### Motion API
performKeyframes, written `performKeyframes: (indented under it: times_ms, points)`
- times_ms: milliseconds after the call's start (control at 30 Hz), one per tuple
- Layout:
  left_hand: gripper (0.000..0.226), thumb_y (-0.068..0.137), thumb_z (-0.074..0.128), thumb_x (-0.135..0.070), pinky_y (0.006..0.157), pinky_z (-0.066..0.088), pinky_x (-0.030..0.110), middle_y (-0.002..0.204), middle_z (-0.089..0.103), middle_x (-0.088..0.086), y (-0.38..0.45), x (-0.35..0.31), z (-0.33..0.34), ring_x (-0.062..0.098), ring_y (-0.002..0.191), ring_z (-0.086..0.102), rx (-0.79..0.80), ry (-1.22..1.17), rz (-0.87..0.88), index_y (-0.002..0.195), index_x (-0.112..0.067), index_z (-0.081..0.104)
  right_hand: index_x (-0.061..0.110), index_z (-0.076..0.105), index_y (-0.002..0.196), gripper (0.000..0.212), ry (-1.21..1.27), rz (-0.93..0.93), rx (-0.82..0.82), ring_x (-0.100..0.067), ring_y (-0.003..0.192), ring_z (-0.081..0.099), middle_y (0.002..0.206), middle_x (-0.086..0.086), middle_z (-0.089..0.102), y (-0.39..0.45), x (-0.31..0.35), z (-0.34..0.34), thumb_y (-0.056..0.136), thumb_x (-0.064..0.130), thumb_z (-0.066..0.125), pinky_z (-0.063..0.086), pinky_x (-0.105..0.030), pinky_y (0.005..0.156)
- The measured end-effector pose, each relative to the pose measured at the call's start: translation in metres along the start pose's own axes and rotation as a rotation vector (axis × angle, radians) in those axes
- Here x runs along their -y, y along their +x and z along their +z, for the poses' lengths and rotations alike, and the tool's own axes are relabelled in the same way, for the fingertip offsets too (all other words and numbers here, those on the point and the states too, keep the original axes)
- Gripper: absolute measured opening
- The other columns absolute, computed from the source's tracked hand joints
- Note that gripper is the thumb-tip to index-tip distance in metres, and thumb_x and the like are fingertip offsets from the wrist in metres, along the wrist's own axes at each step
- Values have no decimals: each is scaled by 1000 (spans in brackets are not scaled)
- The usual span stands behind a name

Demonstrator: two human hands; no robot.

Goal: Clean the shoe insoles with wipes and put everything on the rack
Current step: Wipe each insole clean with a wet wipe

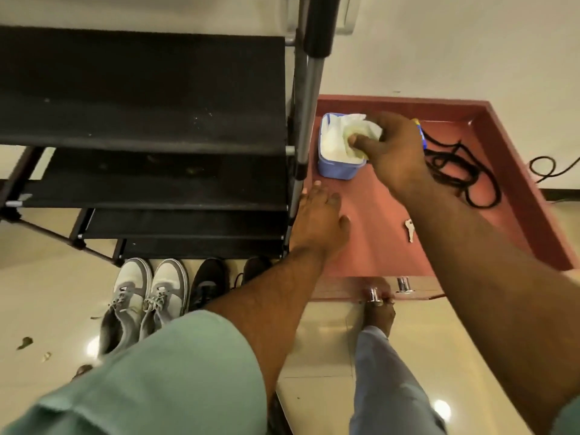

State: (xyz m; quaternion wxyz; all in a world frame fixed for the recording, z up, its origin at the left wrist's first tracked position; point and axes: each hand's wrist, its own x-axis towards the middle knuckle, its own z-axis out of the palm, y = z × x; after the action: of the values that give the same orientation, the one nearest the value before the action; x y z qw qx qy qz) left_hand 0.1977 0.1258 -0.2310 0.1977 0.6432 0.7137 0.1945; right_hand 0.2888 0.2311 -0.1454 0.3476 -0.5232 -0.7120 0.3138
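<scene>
The right hand (pixel 389 146) pinches a crumpled white wipe (pixel 361 128) over the rounded blue plastic box (pixel 337 169) of wipes, which sits on a smooth red cabinet top (pixel 376 246) beside the rack (pixel 141 89) of black fabric shelves and metal tubes; the left hand (pixel 320 221) rests flat, fingers spread; grey and black shoes (pixel 147 296) stand on the glossy floor below.

The one camera sits on the person's head and looks down, close over the red cabinet top (pixel 376 246) and the shoe rack (pixel 141 89) beside it.
</scene>
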Motion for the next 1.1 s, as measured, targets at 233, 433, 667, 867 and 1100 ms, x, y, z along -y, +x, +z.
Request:
performKeyframes:
  times_ms: [233,433,667,867,1100]
  points:
    - [42,99,54,-22,114,19,22,148,47,14,-158,58,-16,28,141,37,-10,-258,-92,139,-6,54,17,63,88,19,721,444,14,-12,63,62,76,0,68,-182,52,20,81,1,69,48,-22,50]
    - [43,96,56,-14,105,39,35,139,56,15,-268,152,29,32,129,51,230,-283,-601,139,-9,54,5,65,102,24,599,702,268,-13,71,65,85,-4,67,-273,34,105,79,-5,69,56,-28,61]
    - [28,95,52,-12,83,46,33,116,67,18,-280,206,88,35,110,61,348,-352,-793,116,-4,68,17,62,79,19,272,763,479,-16,65,61,76,-6,66,-284,-32,183,79,-1,70,51,-27,57]
    - [37,97,51,-9,91,48,34,129,63,14,-247,251,151,29,116,61,414,-339,-798,134,-11,59,14,63,85,19,199,803,563,-11,65,60,77,-3,64,-279,-91,244,82,-5,65,53,-24,55]
    - [62,92,49,1,99,50,44,144,45,12,-237,293,228,34,127,50,651,-306,-751,148,-22,40,16,63,85,22,221,868,578,-5,63,64,78,2,64,-284,-122,280,86,-5,62,53,-20,49]
